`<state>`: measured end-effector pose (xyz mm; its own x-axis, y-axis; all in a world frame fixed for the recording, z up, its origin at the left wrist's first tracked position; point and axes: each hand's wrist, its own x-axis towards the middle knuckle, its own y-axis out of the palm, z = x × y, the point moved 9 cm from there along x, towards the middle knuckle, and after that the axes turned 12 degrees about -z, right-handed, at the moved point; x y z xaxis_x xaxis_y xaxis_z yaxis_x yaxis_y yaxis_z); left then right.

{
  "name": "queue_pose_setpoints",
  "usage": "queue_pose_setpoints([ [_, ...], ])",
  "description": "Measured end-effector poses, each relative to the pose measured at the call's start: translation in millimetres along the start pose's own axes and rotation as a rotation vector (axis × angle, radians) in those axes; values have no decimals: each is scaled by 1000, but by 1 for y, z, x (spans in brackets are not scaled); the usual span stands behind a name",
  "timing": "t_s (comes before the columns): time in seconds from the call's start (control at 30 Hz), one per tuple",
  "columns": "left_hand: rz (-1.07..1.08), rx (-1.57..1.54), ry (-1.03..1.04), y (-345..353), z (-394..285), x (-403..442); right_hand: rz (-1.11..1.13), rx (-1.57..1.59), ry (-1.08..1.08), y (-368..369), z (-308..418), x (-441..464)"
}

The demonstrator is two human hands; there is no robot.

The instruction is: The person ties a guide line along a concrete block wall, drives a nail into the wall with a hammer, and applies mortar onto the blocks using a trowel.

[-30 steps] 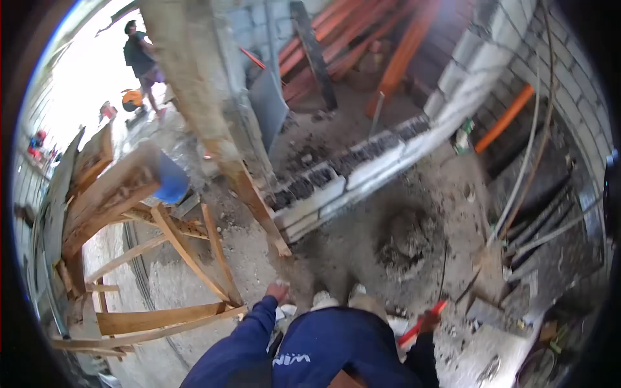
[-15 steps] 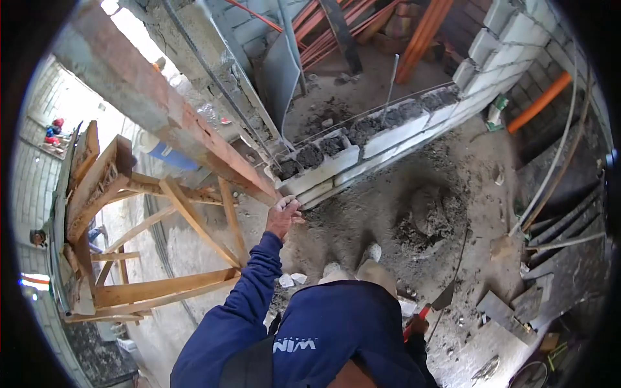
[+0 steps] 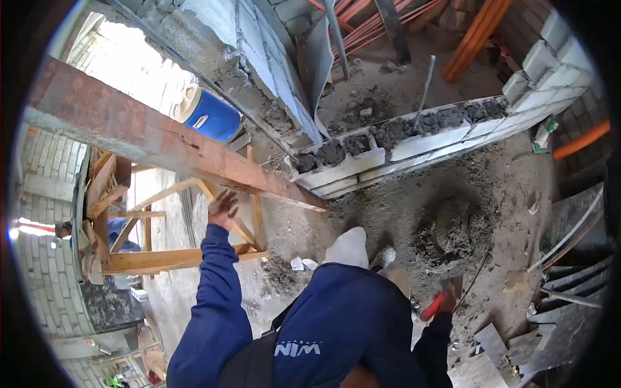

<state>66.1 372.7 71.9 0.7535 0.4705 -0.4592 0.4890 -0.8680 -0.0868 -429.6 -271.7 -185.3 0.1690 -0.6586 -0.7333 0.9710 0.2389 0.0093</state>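
My left hand (image 3: 222,208) is open with its fingers spread, just below a long reddish plank (image 3: 145,139) that slants up to the left. I cannot tell whether the fingertips touch anything. In my right hand (image 3: 447,301), low at my right side, is a trowel (image 3: 431,308) held by its red handle, its blade partly seen beyond the fingers. Ahead runs a low block wall (image 3: 427,143) with dark mortar (image 3: 446,118) along its top, and the plank's lower end stands near the wall's left end.
A mortar heap (image 3: 449,226) lies on the floor right of my feet. Wooden bracing (image 3: 152,261) stands on the left, with a blue cooler (image 3: 217,116) behind the plank. A metal rod (image 3: 427,84) rises at the wall. Loose boards (image 3: 498,349) lie at lower right.
My left hand has come away from the wall's left end and moved left, its fingers spreading. My right hand has risen forward with the trowel. A foot has stepped forward, and the view has shifted.
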Motion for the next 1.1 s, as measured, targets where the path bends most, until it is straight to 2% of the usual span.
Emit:
queue_pose_setpoints([
  [0.03, 122, 33, 134, 3, -6, 24, 22, 5, 34, 22, 8, 10],
  [0.1, 202, 90, 236, 18, -21, 41, -11, -52, 117, 71, 26, 9],
  [0.13, 229, 132, 247, 28, -29, 45, -29, -79, 160, 98, 33, 3],
  [0.2, 300, 222, 239, 48, -41, 50, 9, -31, 114, 148, 47, -12],
  [0.23, 336, 260, 218, 60, -46, 53, 33, 0, 82, 181, 60, -23],
  [0.27, 381, 300, 195, 70, -48, 53, 97, -40, 138, 222, 80, -68],
  [0.4, 522, 436, 87, 101, -42, 52, 79, -98, 147, 293, 79, -99],
  [0.47, 508, 491, -4, 115, -38, 48, 53, -168, 188, 320, 74, -108],
  [0.57, 356, 636, -214, 123, -42, 43, 129, -160, 252, 363, 66, -123],
  [0.67, 521, 656, -79, 126, -35, 60, 209, -148, 327, 395, 52, -124],
  [0.77, 535, 498, -167, 129, -29, 58, 216, -186, 378, 423, 46, -133],
  [0.8, 597, 614, -98, 125, -24, 68, 229, -203, 395, 434, 46, -138],
  [0.9, 623, 427, -169, 135, -19, 66, 272, -260, 408, 467, 53, -158],
  [1.0, 707, 398, -177, 144, -17, 63, 334, -316, 391, 503, 64, -187],
  [1.1, 631, 267, -296, 149, -22, 56, 399, -337, 435, 534, 71, -214],
])
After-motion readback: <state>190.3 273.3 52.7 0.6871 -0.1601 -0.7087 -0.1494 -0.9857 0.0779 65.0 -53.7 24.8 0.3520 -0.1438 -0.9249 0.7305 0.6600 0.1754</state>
